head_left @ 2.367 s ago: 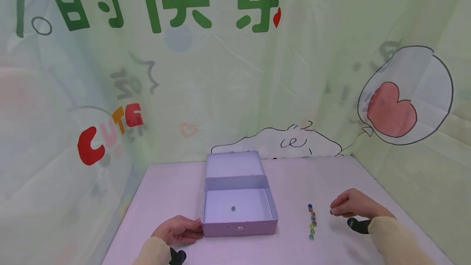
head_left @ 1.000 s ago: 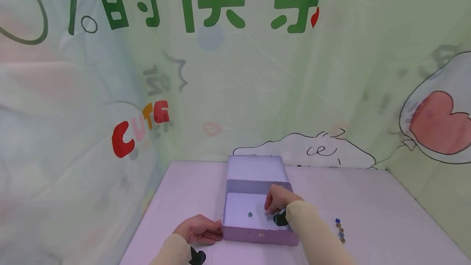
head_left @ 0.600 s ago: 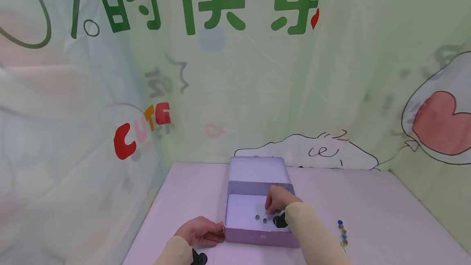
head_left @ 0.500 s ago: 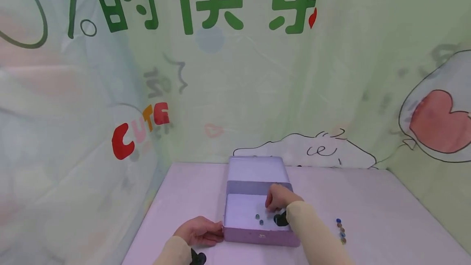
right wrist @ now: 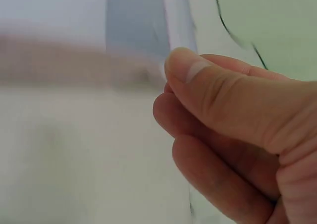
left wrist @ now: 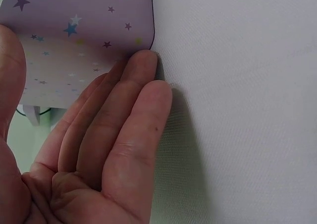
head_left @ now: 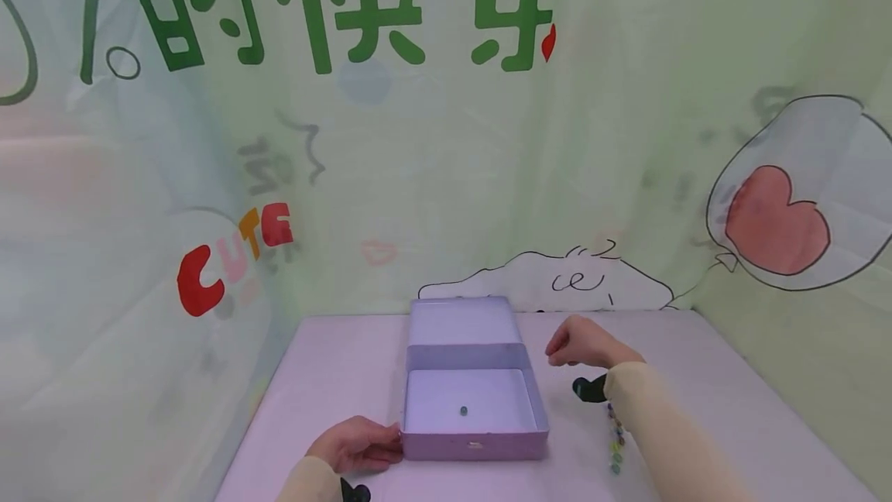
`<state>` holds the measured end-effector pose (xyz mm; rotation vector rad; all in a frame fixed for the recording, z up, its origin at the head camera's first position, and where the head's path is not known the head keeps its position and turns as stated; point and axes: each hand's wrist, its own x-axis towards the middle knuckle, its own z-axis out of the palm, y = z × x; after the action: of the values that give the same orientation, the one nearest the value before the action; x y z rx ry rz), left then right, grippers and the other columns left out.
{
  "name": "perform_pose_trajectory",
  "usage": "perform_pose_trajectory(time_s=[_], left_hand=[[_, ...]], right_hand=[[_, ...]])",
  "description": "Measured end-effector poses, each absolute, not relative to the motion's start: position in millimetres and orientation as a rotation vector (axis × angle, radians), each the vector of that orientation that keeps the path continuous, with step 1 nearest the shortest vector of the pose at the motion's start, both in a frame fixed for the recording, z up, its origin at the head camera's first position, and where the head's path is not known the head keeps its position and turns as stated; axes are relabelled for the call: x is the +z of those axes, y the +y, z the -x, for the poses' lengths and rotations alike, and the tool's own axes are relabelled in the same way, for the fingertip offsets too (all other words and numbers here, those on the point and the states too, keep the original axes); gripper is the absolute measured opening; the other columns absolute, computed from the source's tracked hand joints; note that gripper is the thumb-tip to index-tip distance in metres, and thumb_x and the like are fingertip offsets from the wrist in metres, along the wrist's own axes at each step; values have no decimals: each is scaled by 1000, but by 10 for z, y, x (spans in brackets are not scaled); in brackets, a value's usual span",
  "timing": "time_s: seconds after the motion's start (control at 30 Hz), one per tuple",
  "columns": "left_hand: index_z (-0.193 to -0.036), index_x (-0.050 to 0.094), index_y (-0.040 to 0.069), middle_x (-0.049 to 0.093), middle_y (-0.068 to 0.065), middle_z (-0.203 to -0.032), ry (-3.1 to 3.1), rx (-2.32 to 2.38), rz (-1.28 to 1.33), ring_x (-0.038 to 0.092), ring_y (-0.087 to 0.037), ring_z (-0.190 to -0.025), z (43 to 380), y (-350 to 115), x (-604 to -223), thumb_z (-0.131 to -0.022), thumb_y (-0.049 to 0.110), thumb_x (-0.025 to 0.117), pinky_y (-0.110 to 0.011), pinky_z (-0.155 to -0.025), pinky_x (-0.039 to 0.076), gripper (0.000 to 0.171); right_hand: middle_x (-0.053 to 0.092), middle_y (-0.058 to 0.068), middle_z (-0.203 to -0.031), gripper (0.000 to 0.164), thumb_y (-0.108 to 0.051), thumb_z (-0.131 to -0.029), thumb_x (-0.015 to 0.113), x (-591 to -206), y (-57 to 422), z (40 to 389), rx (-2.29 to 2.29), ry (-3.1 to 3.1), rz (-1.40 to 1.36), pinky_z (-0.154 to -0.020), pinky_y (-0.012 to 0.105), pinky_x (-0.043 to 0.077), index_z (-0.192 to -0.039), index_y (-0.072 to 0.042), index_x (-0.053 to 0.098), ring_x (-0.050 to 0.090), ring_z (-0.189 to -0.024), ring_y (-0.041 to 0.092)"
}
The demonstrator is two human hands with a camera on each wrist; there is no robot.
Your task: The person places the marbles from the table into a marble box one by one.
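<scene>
A lilac metal box (head_left: 509,448) stands with its lid (head_left: 463,321) tipped back. One small greenish glass marble (head_left: 463,410) lies on its floor. My left hand (head_left: 358,444) rests at the front left corner; in the left wrist view its nearly straight fingers (left wrist: 131,140) touch the star-patterned side of the box (left wrist: 74,8). To the right of the box and above the table is my right hand (head_left: 587,342). Its thumb and fingers are drawn together, and I see no marble between them in the right wrist view.
A row of several marbles (head_left: 616,458) lies on the table (head_left: 348,362) right of the box, partly covered by the right sleeve (head_left: 669,432). Printed fabric curtains (head_left: 446,200) rise behind the table and along both sides.
My right hand came from the table into the box with a marble, then moved out to the right. Two marbles showed inside half a second ago; one shows now. The left hand stayed.
</scene>
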<state>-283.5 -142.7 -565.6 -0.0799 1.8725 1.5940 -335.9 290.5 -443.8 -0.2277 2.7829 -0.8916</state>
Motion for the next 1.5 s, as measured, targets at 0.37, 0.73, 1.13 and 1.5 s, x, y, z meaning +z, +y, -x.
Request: perform_pose_trajectory(time_s=[0.37,0.73,1.13,1.5], left_hand=[[-121,69,-9,76,-22,-113,1854,1580,136,76,-21,-98,2802,-1567,-5575,-104,25,63,-40,-93,61,38],[-121,71,-7,75,-22,-115,1833,1570,98,76,-21,-99,2815,-1521,-5532,-103,25,63,-38,-91,61,37],[-122,70,-7,76,-20,-115,1857,1567,68,76,-19,-99,2838,-1440,-5575,-103,25,64,-36,-88,62,38],[-121,71,-7,76,-21,-114,1862,1552,98,76,-19,-99,2843,-1420,-5576,-102,26,65,-37,-89,62,38]], right_hand=[[74,3,-89,16,-11,-89,79,-4617,3836,3206,-859,2776,26,-77,39,60,-101,0,76,65,-83,21],[72,5,-88,19,-10,-85,82,-5139,3967,3275,-886,2728,-46,-73,35,57,-99,-1,73,61,-80,19],[70,3,-84,15,-7,-83,82,-5355,3975,3300,-822,2735,-57,-70,33,54,-94,-2,74,59,-78,19],[71,3,-82,15,-5,-82,82,-5467,3942,3388,-768,2720,-68,-73,36,53,-93,-3,73,59,-80,21]])
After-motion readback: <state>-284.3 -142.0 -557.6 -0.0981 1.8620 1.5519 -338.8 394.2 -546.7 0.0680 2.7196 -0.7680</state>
